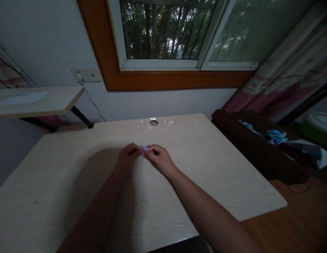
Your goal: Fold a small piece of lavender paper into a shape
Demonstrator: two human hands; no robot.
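Both of my hands meet over the middle of a pale wood-grain desk. Between them is a small, light purple piece that looks like folded paper, though its exact kind is too small to tell. My left hand pinches its left side between thumb and fingers. On the right side, my right hand grips it in a similar pinch. The fingertips cover part of the piece.
A raised shelf on black legs stands at the back left, with a paper sheet on it. The desk has a round cable hole near the wall. Right of the desk is dark brown furniture with cloth and papers.
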